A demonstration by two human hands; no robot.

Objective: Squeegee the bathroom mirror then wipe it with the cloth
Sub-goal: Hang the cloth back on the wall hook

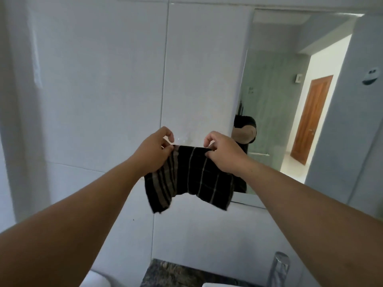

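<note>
A black cloth (190,179) with pale brown stripes hangs spread in front of the white tiled wall. My left hand (154,152) pinches its top left corner, and my right hand (222,152) pinches its top right corner. Just behind the cloth's top edge a small clear hook (182,139) sticks out of the tile. The bathroom mirror (290,100) is on the wall to the right of the cloth and reflects a sleeve, an arm and a wooden door. No squeegee is in view.
A dark speckled stone counter (176,274) lies below, with a chrome tap (278,268) at its right. A white rounded fixture (95,279) shows at the bottom left. A white wall (356,121) with a small dark fitting borders the mirror's right side.
</note>
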